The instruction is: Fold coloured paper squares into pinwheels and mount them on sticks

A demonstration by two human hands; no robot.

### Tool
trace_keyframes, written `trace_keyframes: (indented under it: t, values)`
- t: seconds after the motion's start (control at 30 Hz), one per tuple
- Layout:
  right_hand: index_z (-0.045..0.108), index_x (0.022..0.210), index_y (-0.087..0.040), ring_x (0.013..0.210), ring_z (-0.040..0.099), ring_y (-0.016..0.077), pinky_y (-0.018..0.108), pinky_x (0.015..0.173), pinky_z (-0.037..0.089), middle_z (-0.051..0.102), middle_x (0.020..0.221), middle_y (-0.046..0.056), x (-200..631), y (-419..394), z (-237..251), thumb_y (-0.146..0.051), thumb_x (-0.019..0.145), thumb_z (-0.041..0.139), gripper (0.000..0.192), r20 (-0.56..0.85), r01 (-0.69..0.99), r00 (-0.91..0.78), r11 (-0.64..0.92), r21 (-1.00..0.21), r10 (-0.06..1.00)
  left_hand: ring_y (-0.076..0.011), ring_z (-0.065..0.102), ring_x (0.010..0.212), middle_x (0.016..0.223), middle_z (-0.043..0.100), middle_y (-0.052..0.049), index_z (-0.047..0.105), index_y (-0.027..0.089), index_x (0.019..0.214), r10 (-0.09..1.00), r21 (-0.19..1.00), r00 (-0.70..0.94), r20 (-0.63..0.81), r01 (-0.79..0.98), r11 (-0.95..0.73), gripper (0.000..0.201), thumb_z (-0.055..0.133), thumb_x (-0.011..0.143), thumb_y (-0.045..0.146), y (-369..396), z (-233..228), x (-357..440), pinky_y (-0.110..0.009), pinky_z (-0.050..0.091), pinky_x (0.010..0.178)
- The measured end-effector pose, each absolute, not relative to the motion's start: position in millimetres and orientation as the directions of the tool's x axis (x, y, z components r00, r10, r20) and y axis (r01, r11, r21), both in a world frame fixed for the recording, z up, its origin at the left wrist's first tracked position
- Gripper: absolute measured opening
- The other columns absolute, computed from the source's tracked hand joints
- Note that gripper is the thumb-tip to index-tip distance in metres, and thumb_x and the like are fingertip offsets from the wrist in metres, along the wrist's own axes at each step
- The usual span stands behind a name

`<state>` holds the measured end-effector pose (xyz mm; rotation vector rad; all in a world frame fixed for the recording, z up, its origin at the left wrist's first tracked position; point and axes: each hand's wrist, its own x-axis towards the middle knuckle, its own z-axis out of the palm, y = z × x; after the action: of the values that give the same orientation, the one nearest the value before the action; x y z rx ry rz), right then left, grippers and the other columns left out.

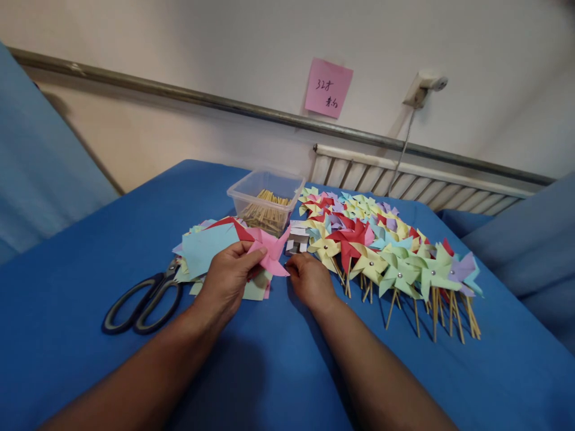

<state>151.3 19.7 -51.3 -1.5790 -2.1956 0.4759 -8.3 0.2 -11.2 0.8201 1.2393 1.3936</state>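
A pink paper pinwheel [270, 251], its corners folded in, is pinched between the thumb and fingers of my left hand [231, 269]. Just to its right is my right hand [311, 276], fingers pressed together; whatever they hold is hidden or too small to name. Directly beyond those fingertips stands a small open cardboard box [297, 234], its contents not clear. Under and behind my left hand lies a pile of coloured paper squares [207, 246], with light blue on top. Black-handled scissors [146, 302] rest left of the pile, blades covered by paper.
Behind the papers, a clear plastic tub [269, 185] holds many thin wooden sticks [265, 209]. Finished pinwheels on sticks [399, 272] spread over the right side of the blue table [287, 371]. A radiator [359, 170] and a metal rail [215, 102] run along the wall.
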Motion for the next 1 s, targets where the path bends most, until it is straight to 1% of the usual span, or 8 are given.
trace_keyframes:
  t: [0.13, 0.23, 0.4, 0.5, 0.73, 0.83, 1.0]
  values:
    - [0.067, 0.103, -0.022, 0.092, 0.062, 0.0192, 0.027, 0.077, 0.041, 0.067, 0.102, 0.007, 152.5, 17.9, -51.0, -0.024, 0.09, 0.052, 0.02, 0.117, 0.838, -0.276, 0.299, -0.457, 0.954, -0.0121, 0.055, 0.051, 0.061, 0.064, -0.001, 0.065, 0.013, 0.073, 0.963, 0.963, -0.222, -0.152, -0.252, 0.094, 0.028, 0.081, 0.057, 0.03, 1.0, -12.2, -8.5, -0.023, 0.043, 0.048]
    - [0.068, 0.102, -0.022, 0.092, 0.062, 0.0198, 0.028, 0.078, 0.042, 0.067, 0.102, 0.007, 153.3, 17.8, -51.2, -0.027, 0.091, 0.052, 0.02, 0.114, 0.85, -0.271, 0.294, -0.437, 0.956, -0.0098, 0.051, 0.048, 0.059, 0.062, 0.0, 0.065, 0.013, 0.072, 0.964, 0.965, -0.229, -0.137, -0.251, 0.078, 0.027, 0.081, 0.058, 0.028, 0.7, -10.6, -9.4, -0.02, 0.039, 0.045]
    - [0.066, 0.105, -0.021, 0.094, 0.061, 0.0193, 0.027, 0.079, 0.042, 0.066, 0.103, 0.007, 151.9, 17.8, -50.3, -0.026, 0.092, 0.052, 0.02, 0.113, 0.843, -0.251, 0.275, -0.462, 0.961, -0.0084, 0.048, 0.044, 0.055, 0.06, 0.002, 0.064, 0.013, 0.072, 0.963, 0.956, -0.229, -0.145, -0.284, 0.076, 0.025, 0.08, 0.06, 0.027, -1.1, -6.7, -9.6, -0.019, 0.036, 0.042]
    - [0.066, 0.103, -0.021, 0.094, 0.061, 0.0188, 0.026, 0.078, 0.041, 0.066, 0.102, 0.007, 149.7, 17.7, -48.8, -0.026, 0.092, 0.052, 0.018, 0.098, 0.85, -0.249, 0.266, -0.454, 0.963, -0.0089, 0.049, 0.045, 0.056, 0.061, 0.001, 0.064, 0.013, 0.072, 0.963, 0.957, -0.23, -0.141, -0.281, 0.073, 0.025, 0.081, 0.059, 0.027, -1.3, -6.6, -9.4, -0.02, 0.037, 0.043]
    - [0.067, 0.096, -0.021, 0.088, 0.062, 0.0192, 0.027, 0.073, 0.042, 0.066, 0.098, 0.007, 145.6, 17.3, -45.2, -0.025, 0.093, 0.049, 0.019, 0.111, 0.879, -0.27, 0.292, -0.376, 0.956, -0.0088, 0.05, 0.046, 0.056, 0.06, 0.001, 0.063, 0.013, 0.07, 0.963, 0.953, -0.222, -0.153, -0.29, 0.085, 0.025, 0.081, 0.06, 0.028, 0.5, -8.5, -9.5, -0.019, 0.037, 0.044]
    - [0.067, 0.095, -0.019, 0.089, 0.063, 0.0202, 0.028, 0.073, 0.043, 0.066, 0.098, 0.009, 144.5, 16.2, -43.8, -0.024, 0.093, 0.047, 0.021, 0.12, 0.88, -0.28, 0.304, -0.365, 0.953, -0.0091, 0.05, 0.043, 0.054, 0.059, 0.002, 0.062, 0.014, 0.069, 0.961, 0.947, -0.218, -0.17, -0.305, 0.099, 0.025, 0.08, 0.06, 0.028, 0.5, -7.4, -9.5, -0.02, 0.037, 0.043]
    - [0.068, 0.094, -0.02, 0.089, 0.064, 0.0202, 0.028, 0.074, 0.044, 0.067, 0.097, 0.008, 142.5, 13.4, -41.3, -0.025, 0.091, 0.051, 0.019, 0.102, 0.876, -0.321, 0.336, -0.345, 0.942, -0.0105, 0.051, 0.042, 0.054, 0.061, 0.002, 0.064, 0.015, 0.071, 0.964, 0.949, -0.196, -0.178, -0.292, 0.116, 0.025, 0.081, 0.06, 0.029, 0.5, -5.9, -10.1, -0.021, 0.041, 0.042]
